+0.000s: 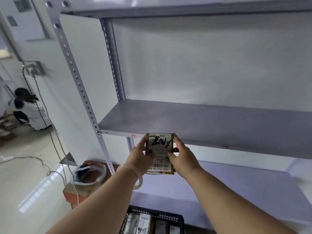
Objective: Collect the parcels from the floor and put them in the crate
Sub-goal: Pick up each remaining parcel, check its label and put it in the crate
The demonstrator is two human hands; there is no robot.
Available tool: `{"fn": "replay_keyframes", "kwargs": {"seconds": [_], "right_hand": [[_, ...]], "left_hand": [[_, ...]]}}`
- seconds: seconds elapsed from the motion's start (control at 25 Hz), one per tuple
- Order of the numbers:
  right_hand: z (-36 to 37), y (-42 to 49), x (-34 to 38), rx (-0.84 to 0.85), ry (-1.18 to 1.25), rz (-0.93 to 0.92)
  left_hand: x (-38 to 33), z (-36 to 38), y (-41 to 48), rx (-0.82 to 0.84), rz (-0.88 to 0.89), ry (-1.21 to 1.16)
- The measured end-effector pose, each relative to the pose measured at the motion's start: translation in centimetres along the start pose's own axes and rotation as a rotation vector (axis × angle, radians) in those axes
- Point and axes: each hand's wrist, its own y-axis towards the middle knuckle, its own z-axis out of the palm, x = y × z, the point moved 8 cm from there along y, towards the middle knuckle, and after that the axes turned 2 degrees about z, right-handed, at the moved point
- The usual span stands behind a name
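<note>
Far left, another person (27, 109) crouches on the floor (30, 183) by some boxes, blurred. Cables (50, 135) run down the wall and across the tiles. Near the shelf post (81, 88) a white headset (89, 173) sits on a brown box (77, 195).

My left hand (139, 157), pale bangle (133, 174) on the wrist, grips the left edge of a parcel (160, 152), with the thumb on its labelled face. It's a small brown carton with a white shipping label, a black marker scrawl and barcodes, and the text reads upside down from my view. My right hand (183, 157) clamps the right edge, fingers wrapped along the side and thumb across the label. Both hands are closed on the parcel and hold it in the air in front of the middle shelf (211, 122), level with the shelf's front lip. I can't tell if it touches the lip.

Below my forearms, at the bottom edge, the black crate (168, 215) sits in front of the lower shelf (236, 186), with several labelled parcels inside. The shelves to the right are grey, against a white wall.
</note>
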Motion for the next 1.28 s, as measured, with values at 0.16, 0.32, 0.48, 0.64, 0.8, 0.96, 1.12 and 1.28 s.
{"fn": "replay_keyframes", "kwargs": {"seconds": [0.16, 0.32, 0.48, 0.64, 0.8, 0.96, 1.12, 1.28], "right_hand": [[6.5, 0.5, -1.0, -0.034, 0.0, 0.124], [13.3, 0.1, -5.0, -0.023, 0.012, 0.251], [18.3, -2.6, -12.6, 0.03, 0.015, 0.427], [23.6, -4.2, -21.3, 0.144, -0.024, 0.58], [29.9, -6.0, -30.4, 0.237, -0.013, 0.707], [36.4, -7.1, -39.6, 0.29, 0.008, 0.814], [40.3, -5.2, -46.1, 0.225, -0.054, 0.831], [43.6, -3.1, -52.4, 0.192, -0.119, 0.837]], "left_hand": [[7.0, -1.1, 2.1, 0.137, -0.01, -0.019], [15.5, 1.0, 3.1, 0.244, -0.06, -0.018], [23.1, 7.2, 0.3, 0.407, -0.155, -0.017], [32.3, 13.2, -2.8, 0.462, -0.31, -0.015], [41.7, 19.5, -5.7, 0.527, -0.436, 0.053], [50.5, 25.1, -7.3, 0.556, -0.518, 0.147], [56.5, 29.1, -5.9, 0.609, -0.43, 0.271], [60.6, 32.3, -2.3, 0.734, -0.179, 0.406]]}}
